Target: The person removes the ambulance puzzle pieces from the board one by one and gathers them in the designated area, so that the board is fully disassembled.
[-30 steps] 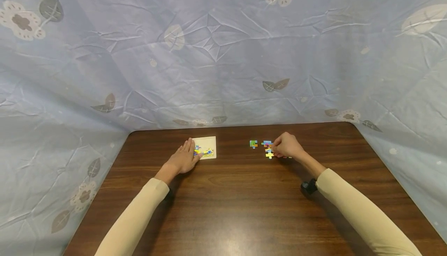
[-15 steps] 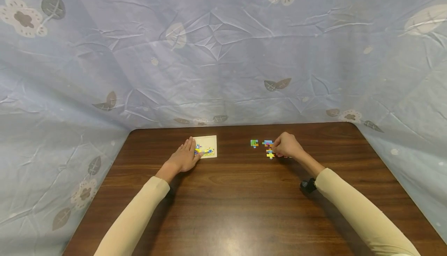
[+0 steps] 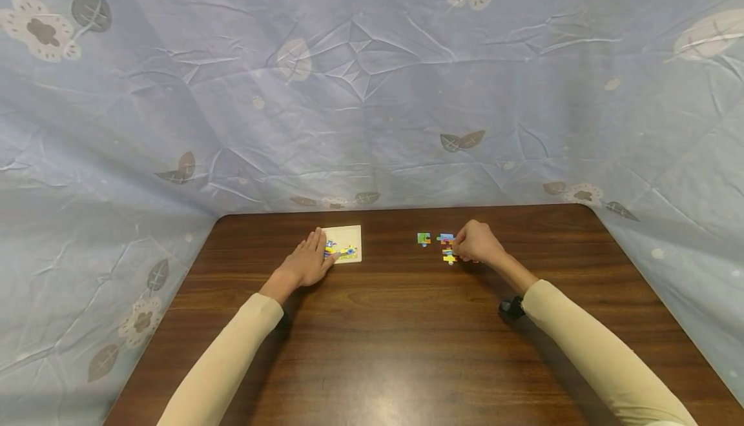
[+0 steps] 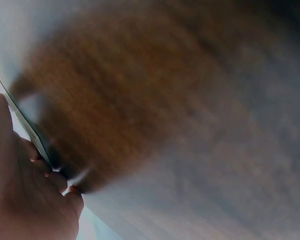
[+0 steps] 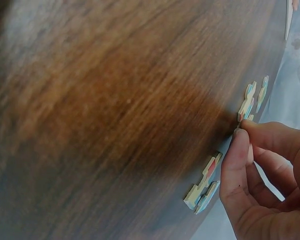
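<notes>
My left hand (image 3: 303, 264) lies flat with straight fingers over the left part of a pale square puzzle board (image 3: 343, 235). A colourful yellow-and-blue picture section shows in the board's lower half; the rest of it is under the hand. Over at the right, my right hand (image 3: 478, 242) pinches a jigsaw piece between thumb and forefinger, mostly hidden by the fingertips. Just left of those fingertips are a yellow jigsaw piece (image 3: 449, 259) and a blue-and-pink one (image 3: 445, 239). In the right wrist view, more thick pieces (image 5: 204, 182) lie on the near side of the hand.
A green jigsaw piece (image 3: 423, 239) lies apart, between the board and the right hand. The dark wooden table (image 3: 372, 323) ends at a hanging floral cloth (image 3: 360, 122) behind and at both sides. A black band (image 3: 511, 308) sits at the right wrist.
Both hands hold almost the same place and pose. The head view has shifted very slightly.
</notes>
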`<state>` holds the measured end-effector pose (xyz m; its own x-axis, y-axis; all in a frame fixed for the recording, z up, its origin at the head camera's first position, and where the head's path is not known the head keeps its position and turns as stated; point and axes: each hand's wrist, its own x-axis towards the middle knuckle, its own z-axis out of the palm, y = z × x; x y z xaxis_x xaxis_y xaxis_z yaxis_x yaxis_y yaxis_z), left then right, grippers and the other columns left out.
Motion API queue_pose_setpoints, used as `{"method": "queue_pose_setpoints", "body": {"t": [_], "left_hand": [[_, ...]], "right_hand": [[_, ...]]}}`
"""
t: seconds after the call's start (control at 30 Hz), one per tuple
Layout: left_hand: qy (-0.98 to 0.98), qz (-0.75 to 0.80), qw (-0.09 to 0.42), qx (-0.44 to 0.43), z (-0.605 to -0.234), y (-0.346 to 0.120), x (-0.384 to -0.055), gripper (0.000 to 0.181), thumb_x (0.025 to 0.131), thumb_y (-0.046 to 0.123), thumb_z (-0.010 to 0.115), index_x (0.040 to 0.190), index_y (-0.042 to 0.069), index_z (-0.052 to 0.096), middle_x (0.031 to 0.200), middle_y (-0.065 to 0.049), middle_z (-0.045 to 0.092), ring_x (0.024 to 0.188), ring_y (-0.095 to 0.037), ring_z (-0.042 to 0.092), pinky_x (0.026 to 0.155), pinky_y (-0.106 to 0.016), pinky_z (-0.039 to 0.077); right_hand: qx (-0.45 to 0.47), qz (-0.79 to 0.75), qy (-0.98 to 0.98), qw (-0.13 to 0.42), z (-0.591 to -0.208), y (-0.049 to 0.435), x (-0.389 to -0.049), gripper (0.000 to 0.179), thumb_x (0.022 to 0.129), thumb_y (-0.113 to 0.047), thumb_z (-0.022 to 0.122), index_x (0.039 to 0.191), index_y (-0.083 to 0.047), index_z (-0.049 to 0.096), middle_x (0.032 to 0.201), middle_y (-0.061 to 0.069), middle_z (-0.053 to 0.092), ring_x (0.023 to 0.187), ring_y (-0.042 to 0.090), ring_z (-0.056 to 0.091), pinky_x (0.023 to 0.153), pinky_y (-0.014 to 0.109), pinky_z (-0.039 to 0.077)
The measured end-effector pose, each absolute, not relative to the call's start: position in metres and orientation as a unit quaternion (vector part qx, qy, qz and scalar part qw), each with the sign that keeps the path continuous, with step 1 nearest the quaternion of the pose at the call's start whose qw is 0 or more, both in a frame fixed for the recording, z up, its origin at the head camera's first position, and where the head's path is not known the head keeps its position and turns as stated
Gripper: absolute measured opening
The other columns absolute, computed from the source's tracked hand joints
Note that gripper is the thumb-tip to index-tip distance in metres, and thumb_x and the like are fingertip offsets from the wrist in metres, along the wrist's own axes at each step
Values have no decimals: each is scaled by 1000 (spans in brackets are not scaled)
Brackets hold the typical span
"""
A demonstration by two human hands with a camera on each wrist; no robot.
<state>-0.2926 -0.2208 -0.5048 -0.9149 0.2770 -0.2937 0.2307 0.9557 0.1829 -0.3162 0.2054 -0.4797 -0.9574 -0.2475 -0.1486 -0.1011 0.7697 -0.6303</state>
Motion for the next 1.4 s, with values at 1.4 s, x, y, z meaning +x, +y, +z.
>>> {"method": "queue_pose_setpoints", "body": {"t": [1.4], "left_hand": [[978, 80, 134, 138, -504, -238, -295, 82, 113, 55, 29, 168, 0, 2, 177, -22, -2, 165, -43, 2, 135, -60, 11]], "right_hand": [[-199, -407, 889, 71, -408, 99, -338, 20, 102, -21, 70, 101, -5, 82, 90, 13, 80, 74, 18, 74, 75, 43, 67]]}}
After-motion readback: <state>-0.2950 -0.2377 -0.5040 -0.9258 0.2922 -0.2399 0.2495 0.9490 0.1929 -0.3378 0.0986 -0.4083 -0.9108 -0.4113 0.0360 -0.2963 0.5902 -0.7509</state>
